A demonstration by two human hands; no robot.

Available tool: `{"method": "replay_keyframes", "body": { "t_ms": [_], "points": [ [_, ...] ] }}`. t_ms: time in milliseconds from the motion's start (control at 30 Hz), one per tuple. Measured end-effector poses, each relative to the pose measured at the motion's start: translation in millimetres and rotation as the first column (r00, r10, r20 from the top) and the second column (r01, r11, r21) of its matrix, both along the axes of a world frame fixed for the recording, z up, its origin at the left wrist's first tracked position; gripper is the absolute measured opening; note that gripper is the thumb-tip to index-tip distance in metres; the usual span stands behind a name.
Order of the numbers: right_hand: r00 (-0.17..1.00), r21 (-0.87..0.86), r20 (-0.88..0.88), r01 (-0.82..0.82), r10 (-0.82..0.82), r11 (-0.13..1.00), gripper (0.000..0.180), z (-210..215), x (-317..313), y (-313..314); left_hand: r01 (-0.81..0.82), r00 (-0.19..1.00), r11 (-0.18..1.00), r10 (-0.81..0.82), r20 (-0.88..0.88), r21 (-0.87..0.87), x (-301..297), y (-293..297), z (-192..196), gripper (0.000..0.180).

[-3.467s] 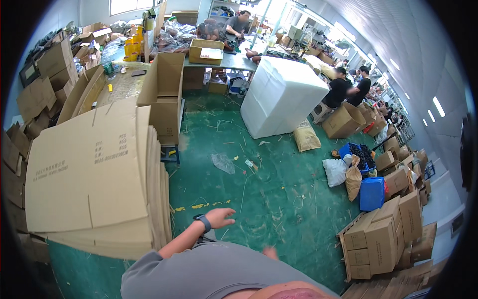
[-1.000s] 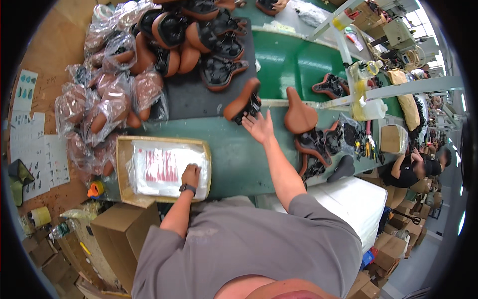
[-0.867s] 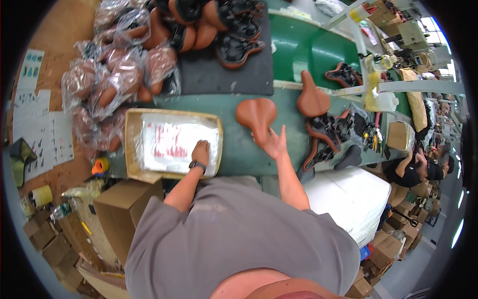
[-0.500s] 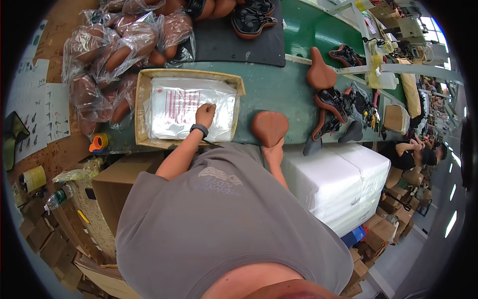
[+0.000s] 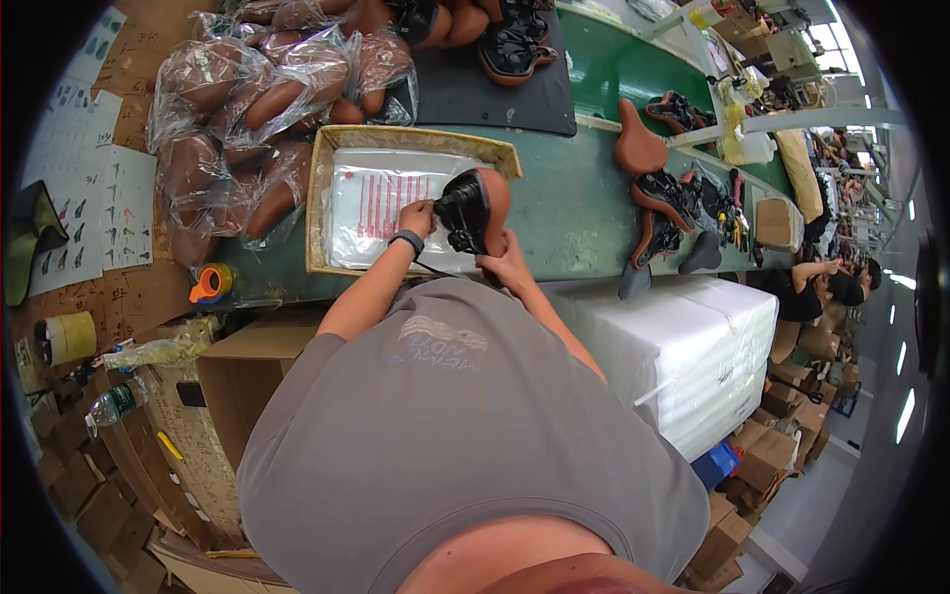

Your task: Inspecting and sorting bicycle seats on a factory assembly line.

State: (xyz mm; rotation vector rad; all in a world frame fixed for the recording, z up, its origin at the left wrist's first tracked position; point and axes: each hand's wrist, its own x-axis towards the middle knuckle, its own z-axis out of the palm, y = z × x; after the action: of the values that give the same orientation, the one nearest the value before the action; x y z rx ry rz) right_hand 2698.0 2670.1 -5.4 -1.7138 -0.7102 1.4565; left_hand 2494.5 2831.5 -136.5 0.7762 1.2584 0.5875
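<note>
A brown bicycle saddle [image 5: 494, 210] is tilted on its side, its black underside facing left. My right hand [image 5: 508, 265] grips its lower end, near the front edge of the bench. A shallow cardboard box [image 5: 319, 203] holds a stack of clear plastic bags [image 5: 371, 183] with red print. Over the stack, close to the saddle's underside, my left hand [image 5: 417, 219] is closed, with a bag's edge seemingly pinched in its fingers; the fingertips are partly hidden. A dark band circles my left wrist.
Bagged brown saddles [image 5: 297, 84] are heaped behind and left of the box. More saddles [image 5: 641, 144] lie on the green bench at right, near hand tools [image 5: 734, 213]. A tape roll [image 5: 211, 284] sits at the front left. A white wrapped block [image 5: 683, 356] stands beside me.
My right hand has brought the saddle left to the box edge and turned its underside toward my left hand. The left hand stays closed over the bags.
</note>
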Motion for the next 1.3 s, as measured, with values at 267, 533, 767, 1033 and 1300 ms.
{"method": "replay_keyframes", "body": {
  "t_ms": [267, 533, 767, 1033, 1300],
  "points": [
    [0.646, -0.169, 0.572, -0.510, 0.506, 0.843, 0.073, 21.4, -21.9, 54.5, 0.235, 0.969, 0.330, -0.148, -0.196, 0.914, -45.4, 11.8, 153.2, 0.017],
    [0.789, -0.179, -0.612, -0.067, -0.057, 0.982, 0.085, 145.5, 8.1, 92.2, 0.277, 0.832, 0.922, -0.371, 0.413, 0.269, -139.4, -23.9, 290.4, 0.033],
    [0.822, 0.423, 0.108, -0.547, 0.559, 0.722, 0.066, 182.4, 2.0, 217.7, -0.166, 0.926, 0.973, 0.098, 0.365, 0.159, -37.9, 137.1, 285.1, 0.054],
    [0.559, -0.078, -0.783, 0.349, -0.274, 0.934, 0.043, 19.4, 203.3, 434.3, -0.726, 0.496, 0.687, 0.507, 0.705, 0.016, -185.8, 416.9, 187.8, 0.031],
    [0.094, -0.301, -0.854, 0.713, -0.512, 0.633, 0.087, -111.3, 323.8, 568.0, -0.054, 0.941, 0.680, 0.280, -0.191, 0.731, 31.5, 206.6, 202.6, 0.020]
  ]
}}
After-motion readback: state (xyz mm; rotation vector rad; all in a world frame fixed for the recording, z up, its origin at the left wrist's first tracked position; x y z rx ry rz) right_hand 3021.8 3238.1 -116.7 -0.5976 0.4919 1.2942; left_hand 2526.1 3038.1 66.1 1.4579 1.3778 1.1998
